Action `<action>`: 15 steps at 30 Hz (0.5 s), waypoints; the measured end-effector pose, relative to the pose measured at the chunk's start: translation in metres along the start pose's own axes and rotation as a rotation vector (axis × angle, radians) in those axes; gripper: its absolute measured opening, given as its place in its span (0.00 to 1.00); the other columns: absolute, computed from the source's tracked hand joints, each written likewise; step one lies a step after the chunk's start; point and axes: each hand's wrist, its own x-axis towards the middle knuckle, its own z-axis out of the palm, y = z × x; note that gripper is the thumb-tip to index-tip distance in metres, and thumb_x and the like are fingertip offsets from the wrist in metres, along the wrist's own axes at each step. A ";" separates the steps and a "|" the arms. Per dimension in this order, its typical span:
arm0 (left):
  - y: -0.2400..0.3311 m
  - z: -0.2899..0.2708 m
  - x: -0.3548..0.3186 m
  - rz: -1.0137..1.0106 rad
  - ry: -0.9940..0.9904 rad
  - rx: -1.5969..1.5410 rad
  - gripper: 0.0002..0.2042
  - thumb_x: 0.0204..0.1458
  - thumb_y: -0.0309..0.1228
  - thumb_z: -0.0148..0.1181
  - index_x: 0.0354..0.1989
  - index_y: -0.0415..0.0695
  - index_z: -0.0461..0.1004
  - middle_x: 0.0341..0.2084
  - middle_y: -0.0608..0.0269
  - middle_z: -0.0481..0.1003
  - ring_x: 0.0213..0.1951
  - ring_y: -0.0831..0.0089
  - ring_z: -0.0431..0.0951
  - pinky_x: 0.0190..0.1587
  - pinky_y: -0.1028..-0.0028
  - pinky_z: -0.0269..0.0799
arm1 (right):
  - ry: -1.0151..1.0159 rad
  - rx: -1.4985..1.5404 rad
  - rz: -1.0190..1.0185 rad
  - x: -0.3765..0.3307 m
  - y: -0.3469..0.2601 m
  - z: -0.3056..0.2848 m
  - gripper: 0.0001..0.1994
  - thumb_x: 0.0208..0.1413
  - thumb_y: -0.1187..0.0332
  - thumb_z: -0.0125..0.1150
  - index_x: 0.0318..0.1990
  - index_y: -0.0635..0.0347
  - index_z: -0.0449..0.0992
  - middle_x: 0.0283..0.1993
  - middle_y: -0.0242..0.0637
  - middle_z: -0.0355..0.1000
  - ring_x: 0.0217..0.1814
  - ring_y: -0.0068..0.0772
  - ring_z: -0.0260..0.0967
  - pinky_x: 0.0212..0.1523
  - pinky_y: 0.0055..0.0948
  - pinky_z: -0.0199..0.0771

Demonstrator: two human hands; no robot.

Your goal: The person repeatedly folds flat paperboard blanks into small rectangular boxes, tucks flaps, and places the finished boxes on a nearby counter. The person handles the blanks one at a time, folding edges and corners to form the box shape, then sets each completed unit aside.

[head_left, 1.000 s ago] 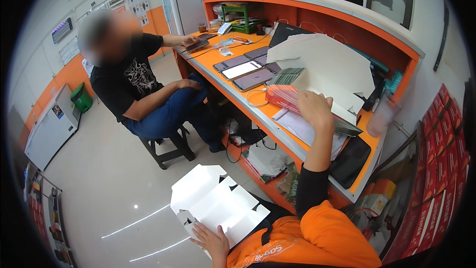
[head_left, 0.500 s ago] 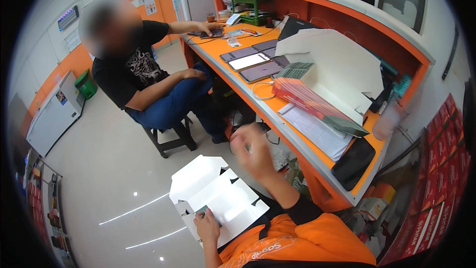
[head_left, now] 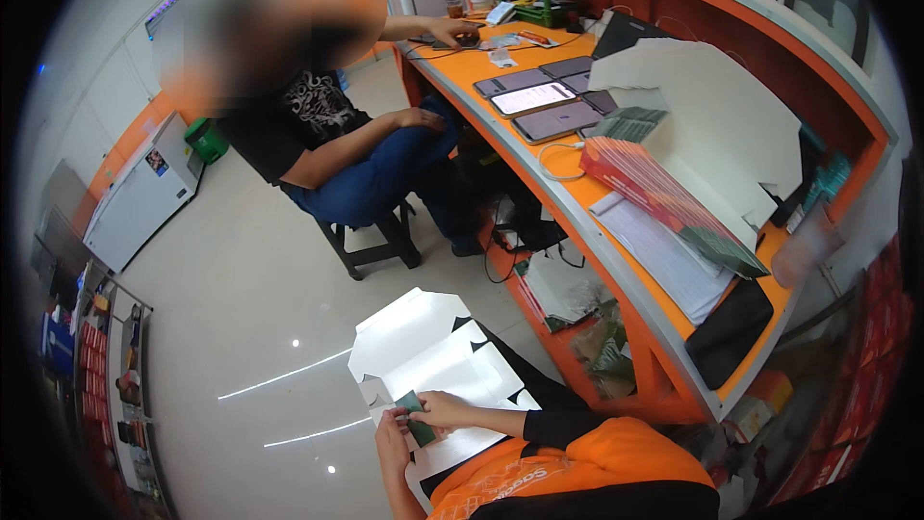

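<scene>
Both hands meet low in my view: my left hand (head_left: 393,435) and my right hand (head_left: 445,411) together pinch a small dark green card (head_left: 416,416), fingers closed on it from either side. It sits just over the flat white carton blank (head_left: 423,356) that lies unfolded across my lap, nothing inside it. Further left, a white chest freezer (head_left: 140,197) stands on the floor with a green bin (head_left: 206,141) beside it. Moving right, a seated person (head_left: 332,135) reaches onto the orange worktop (head_left: 568,188), where several dark tablets (head_left: 544,101) lie flat. Beyond them, a red row of slim packets (head_left: 664,197) leans near large white sheets (head_left: 712,106).
</scene>
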 end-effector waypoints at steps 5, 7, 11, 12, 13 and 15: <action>-0.003 -0.004 0.011 -0.082 -0.039 -0.059 0.27 0.63 0.46 0.31 0.44 0.33 0.71 0.34 0.56 0.74 0.34 0.70 0.73 0.38 0.72 0.71 | -0.076 0.086 -0.057 0.009 0.013 -0.003 0.13 0.54 0.64 0.55 0.42 0.63 0.68 0.19 0.33 0.69 0.15 0.23 0.66 0.15 0.23 0.65; 0.000 -0.001 0.012 -0.090 -0.030 -0.022 0.23 0.62 0.42 0.34 0.41 0.34 0.71 0.34 0.58 0.74 0.34 0.72 0.73 0.37 0.72 0.71 | -0.144 0.154 -0.037 0.007 0.012 -0.010 0.12 0.55 0.64 0.55 0.41 0.64 0.68 0.18 0.32 0.69 0.15 0.22 0.66 0.15 0.22 0.65; -0.003 0.004 0.019 -0.047 -0.010 0.178 0.08 0.52 0.26 0.46 0.36 0.38 0.70 0.31 0.60 0.72 0.30 0.71 0.72 0.34 0.74 0.70 | -0.119 0.137 0.003 0.009 0.009 -0.012 0.12 0.55 0.64 0.54 0.39 0.64 0.68 0.17 0.34 0.70 0.15 0.23 0.68 0.15 0.22 0.66; -0.004 0.008 0.019 0.017 0.010 0.342 0.07 0.49 0.25 0.48 0.36 0.39 0.70 0.30 0.60 0.70 0.30 0.70 0.72 0.34 0.74 0.69 | -0.117 0.152 0.020 0.010 0.006 -0.013 0.12 0.55 0.64 0.54 0.38 0.65 0.68 0.17 0.35 0.70 0.16 0.24 0.69 0.15 0.22 0.67; -0.003 0.012 0.021 0.088 0.025 0.504 0.08 0.46 0.24 0.50 0.35 0.40 0.70 0.29 0.60 0.69 0.30 0.68 0.72 0.34 0.75 0.69 | -0.109 0.165 0.036 0.012 0.005 -0.016 0.12 0.55 0.63 0.54 0.38 0.65 0.68 0.17 0.35 0.70 0.16 0.24 0.69 0.15 0.22 0.67; 0.000 0.010 0.023 0.053 -0.028 0.451 0.09 0.43 0.23 0.53 0.35 0.40 0.70 0.30 0.59 0.67 0.30 0.67 0.72 0.34 0.74 0.70 | -0.104 0.150 0.049 0.016 0.009 -0.015 0.13 0.54 0.62 0.55 0.37 0.65 0.68 0.17 0.37 0.71 0.15 0.26 0.70 0.15 0.23 0.68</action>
